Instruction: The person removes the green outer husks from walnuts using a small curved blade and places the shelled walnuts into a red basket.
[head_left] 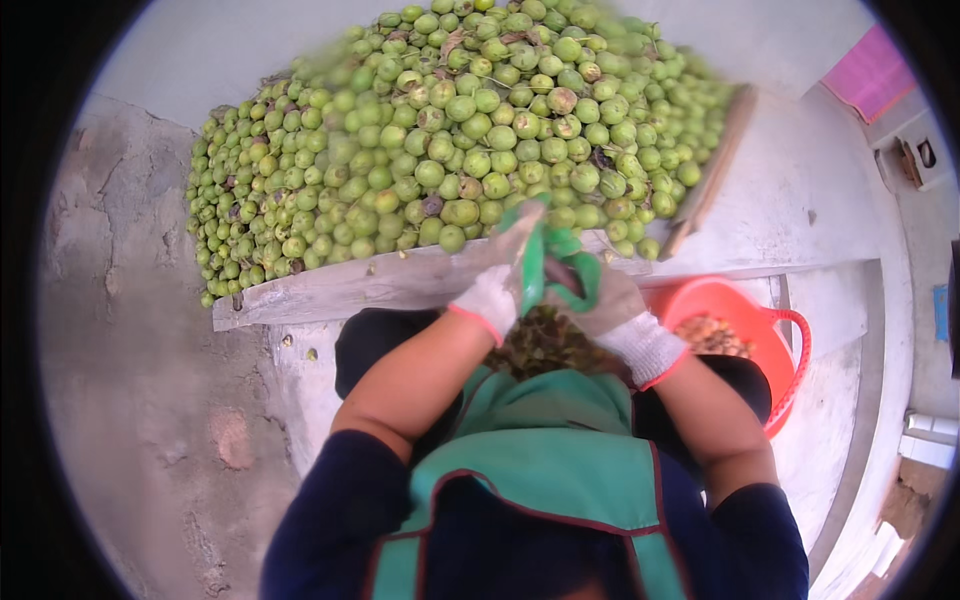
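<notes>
A big heap of round green fruits (470, 130) lies behind a grey wooden plank (340, 285). Both my hands wear white gloves with green palms and red cuffs. My left hand (505, 275) is raised at the plank's edge, near the front of the heap; motion blur hides whether it holds a fruit. My right hand (600, 295) is closed around something dark, possibly a fruit or a tool, too blurred to name. Below my hands lies a pile of brown husk bits (545, 345) in my lap above a green apron (545, 440).
A red plastic basket (770, 320) with brownish pieces inside stands at my right. A second plank (715, 170) borders the heap on the right. Bare concrete floor (140, 380) lies to the left. A pink cloth (875, 70) is at the far upper right.
</notes>
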